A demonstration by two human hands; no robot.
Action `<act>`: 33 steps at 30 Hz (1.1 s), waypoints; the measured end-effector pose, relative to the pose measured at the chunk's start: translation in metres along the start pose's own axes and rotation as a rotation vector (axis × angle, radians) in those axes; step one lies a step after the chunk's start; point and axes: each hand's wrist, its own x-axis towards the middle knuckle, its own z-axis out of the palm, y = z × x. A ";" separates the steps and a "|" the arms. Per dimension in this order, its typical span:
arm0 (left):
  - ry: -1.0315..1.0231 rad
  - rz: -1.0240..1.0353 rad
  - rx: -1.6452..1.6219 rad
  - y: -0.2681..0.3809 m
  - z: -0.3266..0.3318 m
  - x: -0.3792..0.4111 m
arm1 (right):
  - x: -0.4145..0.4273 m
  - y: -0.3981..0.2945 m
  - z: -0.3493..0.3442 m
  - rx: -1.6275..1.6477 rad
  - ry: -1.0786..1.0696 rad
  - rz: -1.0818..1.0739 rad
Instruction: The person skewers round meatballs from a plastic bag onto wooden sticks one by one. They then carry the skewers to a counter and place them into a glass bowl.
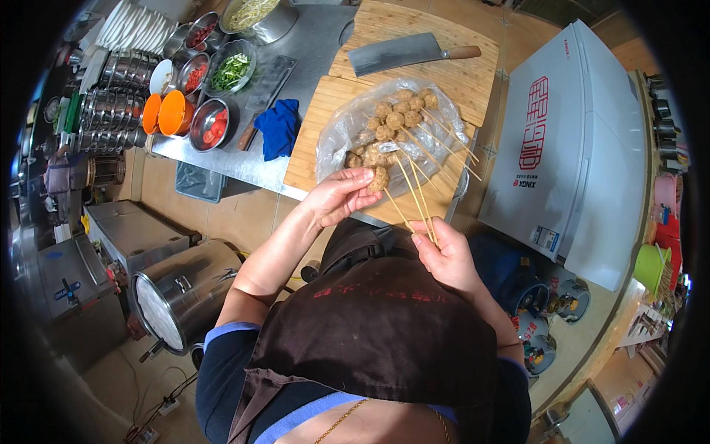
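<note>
Between the thumb and fingers of my left hand (346, 194) is a brown meatball (379, 180). The tip of a thin bamboo skewer (398, 210) meets this ball; how deep it goes cannot be seen. My right hand (442, 247) grips that skewer low down, together with a few other bamboo skewers (417, 191) that fan upward. Just beyond both hands lies a clear plastic bag (338, 130) with loose meatballs in it. On top of the bag rest several skewered meatballs (395, 120), their sticks (438, 141) pointing toward the lower right.
Under the bag is a wooden cutting board (310, 150); a cleaver (399, 54) lies on a second board (466, 33) behind. To the left, the steel table (183, 158) bears a blue cloth (279, 129), a knife (269, 89), a bowl of tomatoes (215, 129) and a bowl of chopped greens (232, 71). A white chest freezer (549, 139) stands right.
</note>
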 end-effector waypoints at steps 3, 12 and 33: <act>-0.016 0.000 0.009 0.002 0.002 0.000 | 0.004 0.012 0.001 0.000 0.046 -0.051; -0.079 -0.079 0.070 -0.003 0.014 0.005 | 0.008 0.024 0.004 0.100 0.050 -0.058; 0.218 0.261 2.034 -0.028 -0.001 0.087 | 0.015 0.032 -0.019 0.217 0.235 -0.081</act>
